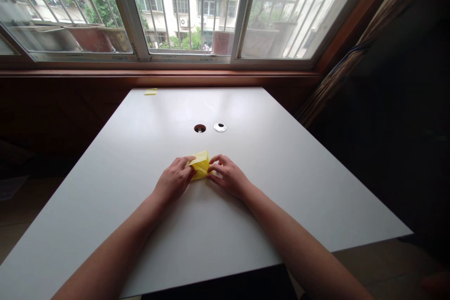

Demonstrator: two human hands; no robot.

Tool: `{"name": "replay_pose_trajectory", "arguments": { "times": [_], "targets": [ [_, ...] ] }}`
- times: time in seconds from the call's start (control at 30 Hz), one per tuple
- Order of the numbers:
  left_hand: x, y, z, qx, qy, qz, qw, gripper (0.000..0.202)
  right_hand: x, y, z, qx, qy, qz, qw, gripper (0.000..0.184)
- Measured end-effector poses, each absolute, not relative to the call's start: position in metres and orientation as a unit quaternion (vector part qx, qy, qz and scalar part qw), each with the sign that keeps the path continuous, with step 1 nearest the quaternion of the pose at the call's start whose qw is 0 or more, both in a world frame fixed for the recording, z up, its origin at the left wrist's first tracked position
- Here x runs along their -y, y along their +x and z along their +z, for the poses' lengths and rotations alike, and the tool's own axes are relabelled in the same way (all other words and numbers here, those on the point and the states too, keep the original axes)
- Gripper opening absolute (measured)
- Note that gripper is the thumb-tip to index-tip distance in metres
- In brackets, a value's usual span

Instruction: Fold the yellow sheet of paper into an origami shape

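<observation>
A small piece of folded yellow paper [200, 164] is held just above the white table, near its middle. Its upper layer stands raised, and creases show between the layers. My left hand [176, 173] grips the paper's left side, thumb and fingers closed on it. At the right edge, the fingertips of my right hand [227, 174] pinch the paper near a corner. Parts of the paper are hidden behind the fingers of both hands.
The white table [105, 187] reaches to the windowsill. Beyond my hands are a round cable hole [200, 128] and a round grommet cover [220, 127]. Small yellow paper [151, 92] lies at the far left edge. A curtain [365, 47] hangs at the right.
</observation>
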State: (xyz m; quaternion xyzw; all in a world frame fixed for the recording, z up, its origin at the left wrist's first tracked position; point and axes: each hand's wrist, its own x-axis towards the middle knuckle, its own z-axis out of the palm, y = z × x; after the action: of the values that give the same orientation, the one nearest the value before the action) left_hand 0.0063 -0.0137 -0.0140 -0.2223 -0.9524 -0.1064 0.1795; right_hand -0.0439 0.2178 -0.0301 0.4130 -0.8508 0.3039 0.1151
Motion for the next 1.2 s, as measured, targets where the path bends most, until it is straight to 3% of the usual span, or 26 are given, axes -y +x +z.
{"name": "replay_pose_trajectory", "arguments": {
  "times": [0.27, 0.5, 0.63, 0.77, 0.97, 1.2],
  "targets": [
    [0.0161, 0.0025, -0.0199, 0.928, -0.211, -0.224, 0.211, 0.008, -0.22, -0.0491, -0.0358, 0.845, 0.389, 0.357, 0.085, 0.005],
    [0.0133, 0.0039, -0.0179, 0.908, -0.176, -0.279, 0.257, 0.034, -0.2212, -0.0493, -0.0318, 0.841, 0.386, 0.378, 0.041, 0.004],
    [0.01, 0.0045, -0.0187, 0.906, -0.186, -0.286, 0.252, 0.029, -0.222, -0.049, -0.0305, 0.836, 0.402, 0.373, 0.033, 0.004],
    [0.009, 0.0051, -0.0194, 0.915, -0.196, -0.268, 0.229, 0.009, -0.2213, -0.0475, -0.0278, 0.833, 0.407, 0.373, 0.037, 0.008],
    [0.0107, 0.0062, -0.0176, 0.932, -0.214, -0.201, 0.214, 0.007, -0.2215, -0.0478, -0.0304, 0.816, 0.384, 0.431, 0.042, 0.041],
    [0.0132, 0.0053, -0.0157, 0.945, -0.231, -0.131, 0.189, 0.019, -0.2203, -0.0467, -0.0297, 0.829, 0.383, 0.404, 0.05, 0.033]
  ]
}}
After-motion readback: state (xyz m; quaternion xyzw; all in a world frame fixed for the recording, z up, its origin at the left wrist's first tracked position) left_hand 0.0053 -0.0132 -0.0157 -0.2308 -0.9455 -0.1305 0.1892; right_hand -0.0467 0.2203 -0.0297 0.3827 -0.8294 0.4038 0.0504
